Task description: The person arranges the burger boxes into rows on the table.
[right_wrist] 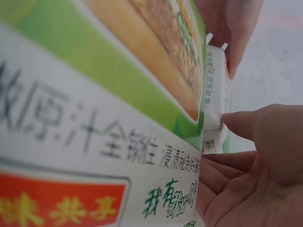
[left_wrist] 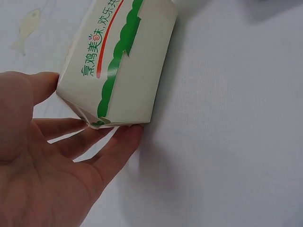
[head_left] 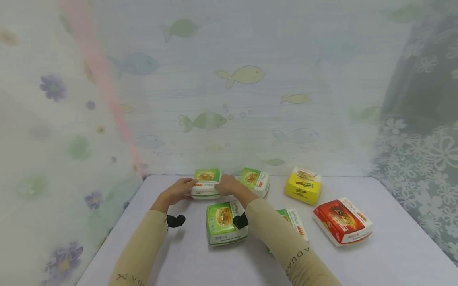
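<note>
A person's left hand point(head_left: 179, 190) and right hand point(head_left: 230, 186) grip opposite ends of a green-and-white, burger-printed cardboard box point(head_left: 206, 185), thumbs and fingers set against its sides, near the far edge of a white-covered table point(head_left: 189, 258). Beside the right hand sits a matching box point(head_left: 262, 184); two more green-and-white cartons point(head_left: 222, 226) lie nearer, partly behind the beige right sleeve point(head_left: 282, 236). Farther right stand a yellow-and-white carton point(head_left: 304, 186) and a red-and-white one point(head_left: 343, 220), before a fish-patterned curtain point(head_left: 243, 75).
</note>
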### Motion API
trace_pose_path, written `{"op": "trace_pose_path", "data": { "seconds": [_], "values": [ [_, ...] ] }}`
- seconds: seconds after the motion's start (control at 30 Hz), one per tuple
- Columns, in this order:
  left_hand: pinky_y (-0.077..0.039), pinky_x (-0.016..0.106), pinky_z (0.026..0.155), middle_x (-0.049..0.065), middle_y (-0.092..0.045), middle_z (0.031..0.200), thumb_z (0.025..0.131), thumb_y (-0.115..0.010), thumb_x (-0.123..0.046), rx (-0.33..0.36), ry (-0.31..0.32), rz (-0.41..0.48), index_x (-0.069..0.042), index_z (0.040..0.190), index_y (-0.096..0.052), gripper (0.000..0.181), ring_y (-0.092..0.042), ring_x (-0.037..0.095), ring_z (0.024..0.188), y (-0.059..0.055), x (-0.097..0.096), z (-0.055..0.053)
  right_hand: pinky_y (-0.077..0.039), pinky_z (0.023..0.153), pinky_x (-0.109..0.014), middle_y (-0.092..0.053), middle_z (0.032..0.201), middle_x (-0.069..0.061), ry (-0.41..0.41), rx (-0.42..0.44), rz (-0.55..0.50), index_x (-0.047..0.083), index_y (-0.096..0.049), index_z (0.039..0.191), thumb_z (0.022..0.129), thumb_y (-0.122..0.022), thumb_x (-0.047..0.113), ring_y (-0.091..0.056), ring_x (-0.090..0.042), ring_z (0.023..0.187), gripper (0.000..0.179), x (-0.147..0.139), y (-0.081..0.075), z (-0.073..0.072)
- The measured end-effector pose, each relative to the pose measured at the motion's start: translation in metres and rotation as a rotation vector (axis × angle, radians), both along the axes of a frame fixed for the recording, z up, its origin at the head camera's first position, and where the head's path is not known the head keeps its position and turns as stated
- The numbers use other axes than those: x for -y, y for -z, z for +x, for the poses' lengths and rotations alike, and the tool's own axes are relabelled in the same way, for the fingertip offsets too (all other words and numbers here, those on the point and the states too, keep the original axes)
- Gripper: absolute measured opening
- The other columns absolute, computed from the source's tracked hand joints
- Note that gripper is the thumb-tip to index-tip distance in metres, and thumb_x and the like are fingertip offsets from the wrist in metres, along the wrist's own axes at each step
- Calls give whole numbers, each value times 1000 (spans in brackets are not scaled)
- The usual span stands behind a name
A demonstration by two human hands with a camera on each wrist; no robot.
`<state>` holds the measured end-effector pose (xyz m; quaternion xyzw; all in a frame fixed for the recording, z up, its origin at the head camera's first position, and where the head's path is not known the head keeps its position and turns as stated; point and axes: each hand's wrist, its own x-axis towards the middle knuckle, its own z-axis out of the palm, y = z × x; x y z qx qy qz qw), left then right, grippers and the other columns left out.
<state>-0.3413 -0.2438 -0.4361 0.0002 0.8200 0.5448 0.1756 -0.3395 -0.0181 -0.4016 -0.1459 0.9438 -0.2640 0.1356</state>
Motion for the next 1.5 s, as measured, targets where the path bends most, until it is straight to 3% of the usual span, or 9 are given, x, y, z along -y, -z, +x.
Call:
{"op": "trace_pose_path", "data": {
  "seconds": [0.27,0.57,0.9,1.0,1.13,1.23,1.37,1.5],
  "values": [
    [-42,54,112,30,-38,153,112,-41,-31,16,-9,12,12,156,-19,66,-44,44,139,0,-1,-5,-45,108,-47,-56,138,-25,23,22,-26,-11,-47,142,105,-54,25,-55,-34,122,52,1,-2,4],
    [-45,50,110,26,-48,145,112,-41,-31,23,-21,17,10,156,-24,63,-52,35,130,1,-9,-13,-50,96,-43,-61,123,-22,33,10,-4,-11,-52,136,104,-52,22,-56,-29,100,46,-4,0,0],
    [-44,53,110,28,-38,153,111,-41,-38,36,-18,-27,8,158,-18,70,-43,43,140,-1,-4,-12,-49,101,-45,-61,125,-22,42,38,-13,-10,-51,138,104,-53,24,-58,-32,109,48,-7,-1,0],
    [-45,52,110,30,-30,158,111,-41,-40,31,-12,-64,7,159,-13,74,-40,45,142,-5,2,-9,-45,109,-46,-57,136,-23,18,18,13,-9,-48,142,105,-51,29,-56,-35,124,53,-11,-7,3],
    [-47,51,108,32,-21,162,110,-42,-44,-6,14,-164,6,160,-10,77,-38,47,143,-14,9,0,-50,99,-45,-61,128,-21,-30,7,11,-5,-56,131,106,-51,33,-60,-34,117,46,-20,-18,10],
    [-48,51,107,32,-22,162,109,-43,-45,-50,43,-247,6,160,-11,79,-38,47,143,-22,12,9,-51,93,-43,-62,126,-18,-74,-4,22,-2,-60,128,106,-51,34,-61,-31,112,43,-31,-28,17],
    [-47,53,107,30,-27,161,108,-46,-48,-105,61,-342,4,161,-13,81,-44,46,139,-34,14,23,-47,106,-45,-56,143,-17,-129,-37,50,0,-56,140,107,-51,35,-55,-31,129,49,-47,-39,25],
    [-43,59,108,26,-31,160,106,-48,-52,-147,76,-404,0,161,-16,83,-44,47,139,-42,14,35,-47,105,-47,-58,140,-20,-159,-41,5,-2,-55,140,106,-55,31,-56,-34,128,48,-62,-44,33]
  ]
}}
